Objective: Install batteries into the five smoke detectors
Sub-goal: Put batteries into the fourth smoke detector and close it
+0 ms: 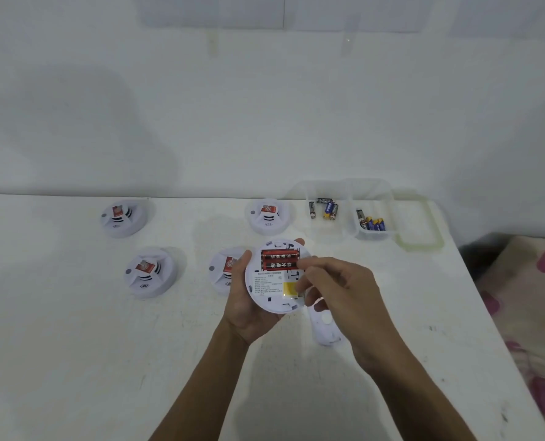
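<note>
- The left hand (248,307) grips the detector (274,288) by its rim, back side up, above the table (105,345). Two red batteries (279,261) lie in its bay.
- The right hand (344,294) has curled fingers at the right end of the lower battery. Whether it pinches or only presses, I cannot tell.
- A battery not pushed fully home may spring out, I think. The polarity marks are too small to read.
- A hard push could tip the detector out of the left hand.
- The cover (326,329) lies just below-right of the detector, under the right wrist, which could knock it.
- Another detector (223,268) sits just left of it, partly hidden by the left hand.
- The boxes (373,224) are behind-right, well apart. The table edge runs on the right, and more open room is to the left.
</note>
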### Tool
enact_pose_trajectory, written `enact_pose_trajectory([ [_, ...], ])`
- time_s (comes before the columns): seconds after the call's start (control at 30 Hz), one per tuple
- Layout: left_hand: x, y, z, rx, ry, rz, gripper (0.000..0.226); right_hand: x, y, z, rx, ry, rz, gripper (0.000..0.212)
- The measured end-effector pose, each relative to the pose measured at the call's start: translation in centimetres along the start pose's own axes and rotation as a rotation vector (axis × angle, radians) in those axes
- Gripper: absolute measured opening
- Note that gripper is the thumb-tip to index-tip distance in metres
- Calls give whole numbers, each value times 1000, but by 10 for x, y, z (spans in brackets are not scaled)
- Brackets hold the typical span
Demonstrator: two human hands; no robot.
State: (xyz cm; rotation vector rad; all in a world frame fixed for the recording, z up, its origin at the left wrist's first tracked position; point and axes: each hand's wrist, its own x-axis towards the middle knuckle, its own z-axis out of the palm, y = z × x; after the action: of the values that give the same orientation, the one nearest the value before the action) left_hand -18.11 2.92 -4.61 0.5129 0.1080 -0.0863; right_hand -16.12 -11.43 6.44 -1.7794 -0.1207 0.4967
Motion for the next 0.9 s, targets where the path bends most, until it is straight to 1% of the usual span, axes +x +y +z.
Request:
enact_pose_trajectory([
  [0.13, -1, 2, 1, -5, -31, -6, 72, 2, -3, 4, 50, 10, 46, 16],
  [0.27, -1, 4, -5, 87, -15, -14, 65, 3, -4, 8, 80, -13, 97, 21],
  [0.43, -2, 4, 0, 177, 8, 19, 68, 5, 0, 10, 38, -3, 99, 26],
  [0.57, -2, 7, 3, 250, 44, 33, 61, 6, 3, 10, 19, 10, 94, 21],
  [0.63, -2, 8, 5, 278, 29, 41, 59, 8, 5, 10, -3, 25, 81, 20],
  [0.77, -4, 11, 14, 288, 37, 46, 58, 12, 7, 11, -24, 46, 65, 20],
  [0.87, -6, 15, 19, 208, 67, -14, 53, 14, 8, 14, -41, 57, 54, 19],
  [0.9, -6, 16, 16, 169, 52, -36, 53, 15, 8, 15, -42, 63, 52, 19],
])
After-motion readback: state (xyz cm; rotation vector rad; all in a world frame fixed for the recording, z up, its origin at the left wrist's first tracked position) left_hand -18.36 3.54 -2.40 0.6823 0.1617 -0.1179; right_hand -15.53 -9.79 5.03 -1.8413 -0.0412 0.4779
